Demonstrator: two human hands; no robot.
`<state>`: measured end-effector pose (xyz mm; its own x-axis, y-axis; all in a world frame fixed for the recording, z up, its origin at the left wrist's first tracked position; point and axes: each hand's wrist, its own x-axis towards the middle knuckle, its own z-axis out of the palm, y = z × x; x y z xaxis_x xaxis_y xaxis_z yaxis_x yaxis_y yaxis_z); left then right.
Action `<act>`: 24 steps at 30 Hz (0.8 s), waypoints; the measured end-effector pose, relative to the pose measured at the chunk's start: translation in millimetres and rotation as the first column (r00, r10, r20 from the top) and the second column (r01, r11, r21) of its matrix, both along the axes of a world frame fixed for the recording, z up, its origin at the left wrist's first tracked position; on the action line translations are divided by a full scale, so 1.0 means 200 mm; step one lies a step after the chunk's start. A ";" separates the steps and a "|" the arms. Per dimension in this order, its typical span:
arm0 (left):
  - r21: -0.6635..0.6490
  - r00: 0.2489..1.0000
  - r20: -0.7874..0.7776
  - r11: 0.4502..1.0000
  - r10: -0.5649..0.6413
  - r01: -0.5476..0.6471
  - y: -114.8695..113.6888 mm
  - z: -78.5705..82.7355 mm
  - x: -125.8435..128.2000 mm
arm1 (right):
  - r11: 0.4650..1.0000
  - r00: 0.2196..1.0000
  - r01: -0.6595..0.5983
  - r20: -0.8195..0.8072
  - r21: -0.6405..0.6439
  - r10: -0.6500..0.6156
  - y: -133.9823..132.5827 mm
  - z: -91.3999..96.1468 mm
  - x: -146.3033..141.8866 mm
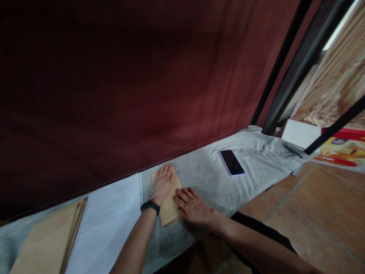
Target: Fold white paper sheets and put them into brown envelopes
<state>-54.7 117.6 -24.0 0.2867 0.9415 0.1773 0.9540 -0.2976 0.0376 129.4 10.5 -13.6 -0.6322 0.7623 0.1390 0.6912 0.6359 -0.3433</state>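
Observation:
A folded piece of tan paper, perhaps an envelope, lies on the grey cloth under both hands. My left hand, with a dark band at the wrist, rests flat on its upper left part, fingers stretched out. On its right edge lies my right hand, palm down and fingers extended. Neither hand grips anything. To the left is a white sheet, with a stack of tan paper beside it.
A phone in a pale purple case lies on the grey cloth, right of my hands. Dark red fabric hangs along the back. Black poles stand at the right, near a colourful box on the tiled floor.

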 end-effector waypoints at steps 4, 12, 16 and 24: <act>-0.026 1.000 -0.015 1.000 -0.008 0.008 0.02 -0.06 -0.02 | 0.998 0.999 -0.030 -0.045 -0.048 0.027 0.02 0.02 0.02; -0.101 0.995 -0.039 0.991 -0.093 0.088 -0.23 -0.11 -0.06 | 0.990 0.983 -0.094 -0.164 -0.104 0.076 0.10 0.00 0.06; -0.150 0.998 -0.017 0.987 -0.054 0.051 -0.45 -0.12 -0.07 | 0.982 0.972 -0.165 -0.184 -0.095 0.145 0.13 -0.03 0.10; -0.118 0.987 0.092 0.983 -0.132 0.143 -0.78 -0.12 -0.12 | 0.968 0.951 -0.220 -0.246 -0.117 0.187 0.15 -0.07 0.17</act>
<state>-77.8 -38.9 -47.6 0.4039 0.9103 0.0906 0.8963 -0.4136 0.1599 163.6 40.1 -27.4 -0.7393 0.6430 0.2001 0.4432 0.6884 -0.5742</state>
